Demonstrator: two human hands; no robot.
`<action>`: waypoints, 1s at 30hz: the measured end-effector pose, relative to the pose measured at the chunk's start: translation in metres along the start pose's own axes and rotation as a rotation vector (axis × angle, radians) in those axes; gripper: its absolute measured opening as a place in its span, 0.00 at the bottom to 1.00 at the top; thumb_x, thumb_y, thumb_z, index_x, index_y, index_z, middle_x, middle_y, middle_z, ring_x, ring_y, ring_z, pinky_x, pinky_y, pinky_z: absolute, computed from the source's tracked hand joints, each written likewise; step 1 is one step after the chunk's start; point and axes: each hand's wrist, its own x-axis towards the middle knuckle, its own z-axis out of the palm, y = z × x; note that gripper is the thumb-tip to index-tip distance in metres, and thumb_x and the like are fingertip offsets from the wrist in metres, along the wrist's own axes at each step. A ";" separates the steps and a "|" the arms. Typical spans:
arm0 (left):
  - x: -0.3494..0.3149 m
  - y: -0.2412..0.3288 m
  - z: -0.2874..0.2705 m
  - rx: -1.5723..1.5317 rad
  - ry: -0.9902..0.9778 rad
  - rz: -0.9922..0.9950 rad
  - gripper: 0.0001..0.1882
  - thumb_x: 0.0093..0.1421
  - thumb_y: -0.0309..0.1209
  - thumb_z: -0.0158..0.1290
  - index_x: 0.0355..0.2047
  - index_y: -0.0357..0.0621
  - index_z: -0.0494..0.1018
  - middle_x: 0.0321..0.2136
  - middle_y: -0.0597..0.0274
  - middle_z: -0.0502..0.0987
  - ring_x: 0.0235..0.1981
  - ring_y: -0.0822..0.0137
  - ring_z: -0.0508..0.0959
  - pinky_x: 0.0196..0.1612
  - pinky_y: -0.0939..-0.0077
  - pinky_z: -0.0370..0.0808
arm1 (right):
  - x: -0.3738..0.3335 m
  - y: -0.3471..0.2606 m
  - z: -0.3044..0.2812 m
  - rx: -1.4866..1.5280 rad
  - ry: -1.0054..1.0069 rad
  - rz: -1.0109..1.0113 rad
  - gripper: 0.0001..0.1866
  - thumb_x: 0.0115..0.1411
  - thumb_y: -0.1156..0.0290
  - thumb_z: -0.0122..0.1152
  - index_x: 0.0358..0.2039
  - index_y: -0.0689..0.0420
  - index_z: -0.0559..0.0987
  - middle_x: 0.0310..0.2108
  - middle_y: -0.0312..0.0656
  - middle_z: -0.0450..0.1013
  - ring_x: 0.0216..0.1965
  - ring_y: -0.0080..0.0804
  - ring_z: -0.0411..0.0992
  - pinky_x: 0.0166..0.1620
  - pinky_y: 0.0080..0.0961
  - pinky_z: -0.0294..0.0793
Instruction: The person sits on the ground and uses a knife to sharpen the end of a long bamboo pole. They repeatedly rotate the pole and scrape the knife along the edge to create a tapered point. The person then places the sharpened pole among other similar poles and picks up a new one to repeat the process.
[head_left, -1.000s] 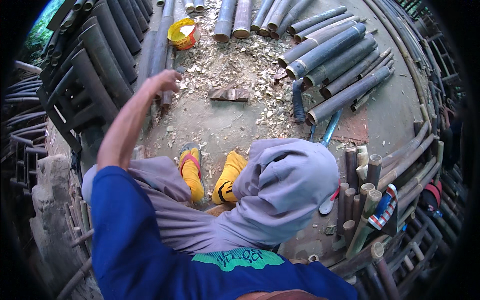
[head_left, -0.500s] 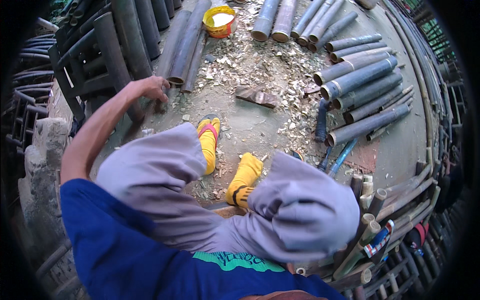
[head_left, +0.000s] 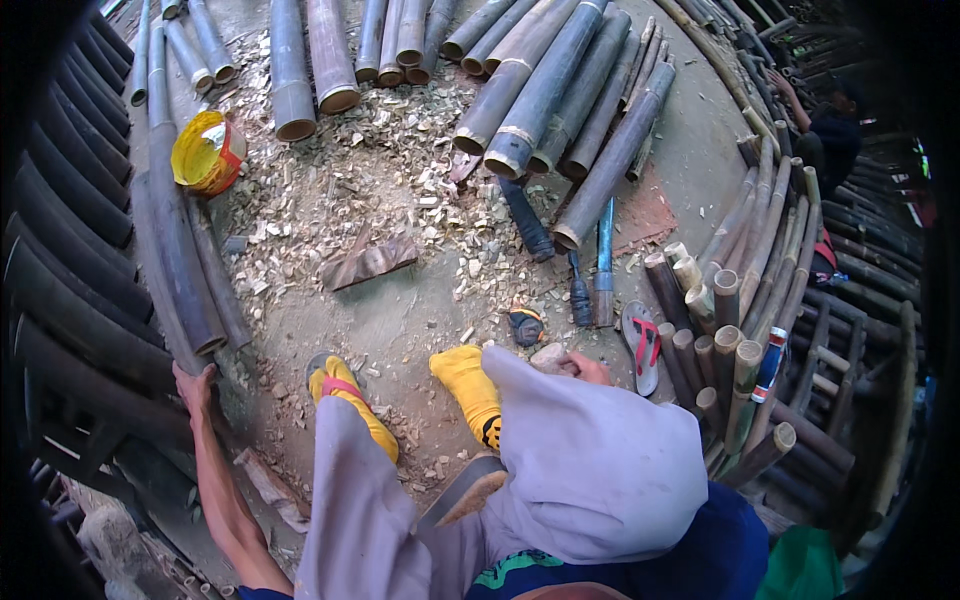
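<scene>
At the left, my left hand is closed around the near end of a dark bamboo pole lying on the ground. Beside it lies another dark bamboo pole with an open cut end. My right hand, partly hidden behind my right knee, is low by the ground with its fingers curled. It is right beside a rounded stone; whether it grips anything is hidden. Ahead of that hand lie a black-and-orange round tool, a dark handled tool and a blue-handled tool.
Cut bamboo lengths spread across the far side. A yellow-red bucket stands by the left poles. A wood block lies among chips. Upright bamboo pieces and a sandal are at right; another person is beyond.
My view has turned rightward and forward. The left hand, loosely raised before, now grips the bamboo pole's end. My right hand has come into view by the stone. The bucket looks tilted and emptier.
</scene>
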 end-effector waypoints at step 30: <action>-0.207 0.175 0.045 -0.283 -1.142 0.370 0.37 0.48 0.41 0.64 0.59 0.47 0.65 0.51 0.49 0.72 0.51 0.56 0.73 0.54 0.62 0.71 | -0.049 -0.417 -0.029 1.047 -0.659 -0.844 0.42 0.39 0.56 0.77 0.52 0.65 0.69 0.46 0.48 0.73 0.47 0.35 0.72 0.52 0.34 0.71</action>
